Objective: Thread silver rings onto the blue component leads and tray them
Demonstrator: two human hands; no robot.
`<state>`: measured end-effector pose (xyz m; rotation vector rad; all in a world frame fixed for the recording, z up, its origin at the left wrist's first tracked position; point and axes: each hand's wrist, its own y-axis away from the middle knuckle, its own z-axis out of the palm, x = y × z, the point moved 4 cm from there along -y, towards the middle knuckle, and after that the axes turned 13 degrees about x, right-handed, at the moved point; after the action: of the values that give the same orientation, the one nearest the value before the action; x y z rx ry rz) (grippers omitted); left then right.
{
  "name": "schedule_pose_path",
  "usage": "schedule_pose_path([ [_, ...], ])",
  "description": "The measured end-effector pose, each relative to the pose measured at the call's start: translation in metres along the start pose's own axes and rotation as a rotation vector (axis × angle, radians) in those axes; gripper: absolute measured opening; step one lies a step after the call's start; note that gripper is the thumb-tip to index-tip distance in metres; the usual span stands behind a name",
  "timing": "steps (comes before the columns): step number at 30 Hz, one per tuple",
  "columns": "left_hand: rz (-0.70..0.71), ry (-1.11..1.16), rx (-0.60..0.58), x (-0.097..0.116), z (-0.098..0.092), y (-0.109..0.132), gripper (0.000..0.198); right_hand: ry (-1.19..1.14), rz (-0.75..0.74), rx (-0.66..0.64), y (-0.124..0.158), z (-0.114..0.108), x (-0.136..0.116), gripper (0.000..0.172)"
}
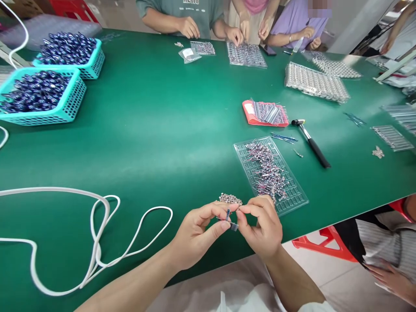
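Note:
Near the front edge of the table, my left hand [196, 234] pinches a small dark blue electronic part [234, 226] with thin leads between thumb and fingers. My right hand [264, 227] is closed at the fingertips right beside that part; whatever lies in its pinch is too small to name. Just behind both hands is a pile of small round metal pieces [229, 198]. A clear plastic tray [294, 197] lies beyond my right hand, bearing many tiny wired components [268, 169] heaped along its middle.
A hammer [312, 145] and a red packet [250, 117] of leaded strips lie beyond the tray. White cable [107, 229] loops across the left side. Turquoise baskets [69, 99] of dark blue parts stand back left. Several people's hands [235, 35] work over trays opposite.

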<state>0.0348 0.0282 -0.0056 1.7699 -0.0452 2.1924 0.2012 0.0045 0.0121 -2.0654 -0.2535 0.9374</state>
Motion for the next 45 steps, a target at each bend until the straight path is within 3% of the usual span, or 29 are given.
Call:
schedule_pose_path([
  [10,0.128,-0.062,-0.036,-0.001,0.001,0.000,0.006,0.020,-0.037,0.021,-0.001,-0.002,-0.002,0.017],
  [18,0.057,-0.084,-0.028,-0.007,-0.001,0.002,0.009,0.031,-0.054,0.017,0.003,0.000,0.000,0.018],
  [26,0.099,-0.123,0.003,-0.003,-0.001,0.002,0.009,0.048,-0.055,-0.005,0.004,0.002,0.003,0.019],
  [29,-0.023,-0.030,0.045,-0.005,-0.001,0.001,0.014,-0.041,0.030,-0.033,0.004,0.002,0.006,0.019],
  [32,-0.141,0.076,0.106,-0.008,-0.001,-0.001,0.018,-0.212,0.215,-0.100,0.006,0.003,0.011,0.017],
  [36,-0.183,0.103,0.171,-0.010,0.000,-0.004,0.019,-0.396,0.409,-0.163,0.011,0.003,0.017,0.016],
  [45,-0.134,0.038,0.195,-0.009,0.000,-0.004,0.015,-0.461,0.468,-0.197,0.013,0.005,0.020,0.016],
])
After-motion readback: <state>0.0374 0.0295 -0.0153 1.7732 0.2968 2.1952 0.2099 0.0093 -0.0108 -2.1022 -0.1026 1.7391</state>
